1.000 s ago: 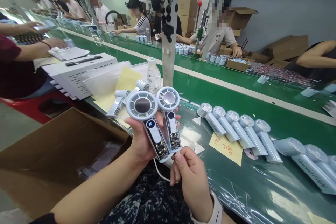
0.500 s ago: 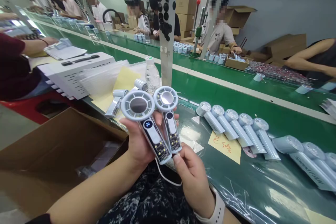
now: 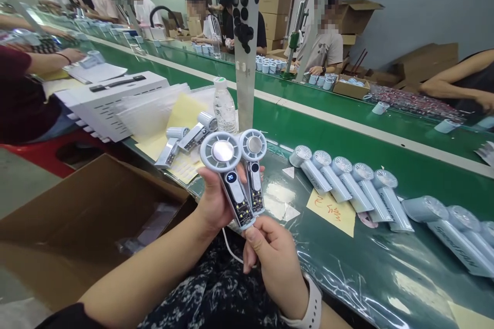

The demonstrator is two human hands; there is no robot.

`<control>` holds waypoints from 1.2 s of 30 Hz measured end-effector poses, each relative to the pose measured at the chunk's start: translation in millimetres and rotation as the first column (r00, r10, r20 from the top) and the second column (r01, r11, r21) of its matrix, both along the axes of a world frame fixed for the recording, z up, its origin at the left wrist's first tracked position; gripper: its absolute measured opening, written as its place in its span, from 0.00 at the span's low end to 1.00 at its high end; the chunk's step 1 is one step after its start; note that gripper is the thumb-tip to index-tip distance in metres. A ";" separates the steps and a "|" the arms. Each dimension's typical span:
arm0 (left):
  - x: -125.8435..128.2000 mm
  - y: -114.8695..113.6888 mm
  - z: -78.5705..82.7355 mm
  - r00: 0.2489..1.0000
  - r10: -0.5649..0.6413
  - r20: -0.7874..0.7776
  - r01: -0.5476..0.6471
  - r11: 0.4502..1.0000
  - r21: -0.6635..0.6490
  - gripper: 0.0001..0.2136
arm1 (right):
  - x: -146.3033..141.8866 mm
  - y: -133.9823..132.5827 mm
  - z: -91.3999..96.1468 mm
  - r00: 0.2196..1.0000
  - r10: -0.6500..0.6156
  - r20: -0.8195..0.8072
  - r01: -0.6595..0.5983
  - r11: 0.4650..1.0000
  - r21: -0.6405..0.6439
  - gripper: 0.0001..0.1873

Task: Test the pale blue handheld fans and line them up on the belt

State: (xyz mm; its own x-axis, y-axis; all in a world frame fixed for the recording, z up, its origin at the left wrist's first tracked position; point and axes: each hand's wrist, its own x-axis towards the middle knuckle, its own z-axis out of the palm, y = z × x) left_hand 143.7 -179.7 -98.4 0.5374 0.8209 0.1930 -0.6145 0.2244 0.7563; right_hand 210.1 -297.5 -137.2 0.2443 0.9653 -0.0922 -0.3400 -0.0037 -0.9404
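My left hand (image 3: 214,200) grips two handheld fans with clear handles that show circuit boards. The nearer fan (image 3: 234,190) has a round white head and a lit display reading 20. Its handle crosses in front of the second fan (image 3: 253,175), which stands to the right. My right hand (image 3: 269,262) pinches the lower end of the nearer fan, where a thin white cable (image 3: 231,252) hangs down. The plug joint is hidden by my fingers. A white watch (image 3: 311,308) sits on my right wrist.
Several pale blue fans (image 3: 347,185) lie in rows on the green conveyor belt (image 3: 293,133). A water bottle (image 3: 224,105), fan parts on yellow sheets, white boxes (image 3: 111,105) and an open cardboard box (image 3: 92,221) stand to the left. Co-workers sit along the line.
Both fans have tilted more upright in my hands, and the larger head now sits closer to the smaller one. The view has shifted slightly, and my right hand stays at the fan's lower end.
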 end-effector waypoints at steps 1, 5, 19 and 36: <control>0.8 -0.3 -1.0 1.000 0.017 0.003 -0.017 1.000 0.012 0.32 | -2.0 0.3 -0.5 0.999 -0.009 -0.044 0.009 1.000 -0.010 0.23; 2.7 -0.2 -3.1 0.999 0.038 0.010 -0.038 0.999 0.030 0.33 | -4.0 0.8 0.7 0.994 -0.033 -0.104 0.031 0.999 -0.020 0.27; -6.8 3.8 -16.0 0.982 -0.188 -0.006 0.187 0.982 -0.027 0.26 | 0.9 -2.0 1.6 0.998 -0.068 0.013 0.068 0.998 -0.002 0.25; -5.8 0.1 -11.7 0.964 -0.253 -0.083 0.238 0.958 -0.163 0.21 | 3.0 -1.2 -0.6 0.988 -0.089 0.127 0.095 0.995 -0.044 0.14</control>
